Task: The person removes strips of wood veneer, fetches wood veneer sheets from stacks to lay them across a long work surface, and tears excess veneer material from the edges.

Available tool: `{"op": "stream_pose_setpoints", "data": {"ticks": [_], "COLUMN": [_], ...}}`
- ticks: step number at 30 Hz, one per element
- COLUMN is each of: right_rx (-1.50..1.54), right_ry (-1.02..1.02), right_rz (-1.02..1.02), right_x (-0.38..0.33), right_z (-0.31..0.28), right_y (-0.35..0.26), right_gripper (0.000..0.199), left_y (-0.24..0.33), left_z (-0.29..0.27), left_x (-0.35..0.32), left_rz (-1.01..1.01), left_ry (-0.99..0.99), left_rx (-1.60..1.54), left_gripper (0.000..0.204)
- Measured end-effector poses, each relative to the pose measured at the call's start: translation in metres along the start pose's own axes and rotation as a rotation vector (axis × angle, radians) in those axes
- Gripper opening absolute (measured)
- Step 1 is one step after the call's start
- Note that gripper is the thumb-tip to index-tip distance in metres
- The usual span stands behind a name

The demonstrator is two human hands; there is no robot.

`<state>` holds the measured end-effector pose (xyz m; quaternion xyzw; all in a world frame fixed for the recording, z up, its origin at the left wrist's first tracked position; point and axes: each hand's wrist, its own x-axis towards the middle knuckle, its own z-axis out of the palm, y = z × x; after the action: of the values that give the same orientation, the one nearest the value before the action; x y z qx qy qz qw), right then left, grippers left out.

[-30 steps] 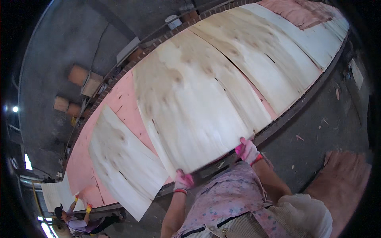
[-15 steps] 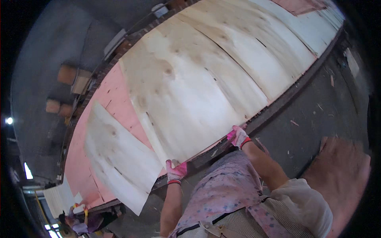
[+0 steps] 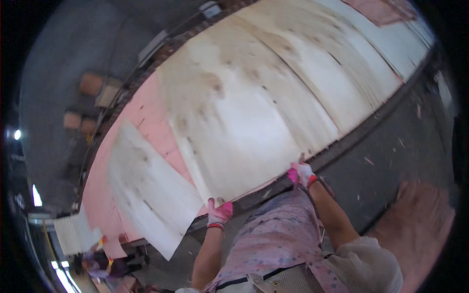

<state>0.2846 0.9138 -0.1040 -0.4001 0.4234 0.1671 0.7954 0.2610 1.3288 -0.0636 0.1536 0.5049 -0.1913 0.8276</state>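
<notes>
A large pale wood veneer sheet (image 3: 244, 132) with brown stains and knots lies on a long table. My left hand (image 3: 219, 213), in a pink and white glove, pinches its near left corner, thumb on top. My right hand (image 3: 302, 174), gloved alike, grips the near edge further right; some of its fingers are hidden. A narrower veneer sheet (image 3: 149, 185) lies askew to the left, one corner jutting past the table edge. Pink sheeting (image 3: 146, 105) shows beneath and between the two.
More pale veneer sheets (image 3: 312, 68) overlap towards the far right, with a reddish sheet (image 3: 376, 10) beyond. A stack of reddish sheets (image 3: 415, 229) stands behind me at the right. Wood scraps litter the dark floor (image 3: 376, 141). At the lower left a co-worker (image 3: 105, 266) handles a pink piece.
The view has shifted slightly, so the table appears a little further right. Both my hands keep their hold on the sheet's edge. A pink piece now shows at the co-worker's hands.
</notes>
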Motion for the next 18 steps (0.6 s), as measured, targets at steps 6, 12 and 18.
{"op": "stream_pose_setpoints", "data": {"ticks": [6,12,18], "right_rx": [-0.423,-1.095,-1.057], "right_ry": [0.026,-0.048,-0.133], "right_rz": [0.160,0.064,-0.049], "right_x": [0.019,0.015,0.007], "right_z": [-0.003,0.004,0.040], "right_y": [-0.025,-0.059,-0.062], "right_gripper": [0.020,0.026,0.034], "left_y": [0.007,0.002,0.007], "left_z": [-0.011,-0.022,-0.064], "left_x": [0.004,-0.008,-0.037], "left_rz": [-0.022,0.076,0.263], "left_ry": [0.063,0.279,0.179], "left_rx": [0.112,0.624,0.512], "left_gripper": [0.072,0.050,0.044]}}
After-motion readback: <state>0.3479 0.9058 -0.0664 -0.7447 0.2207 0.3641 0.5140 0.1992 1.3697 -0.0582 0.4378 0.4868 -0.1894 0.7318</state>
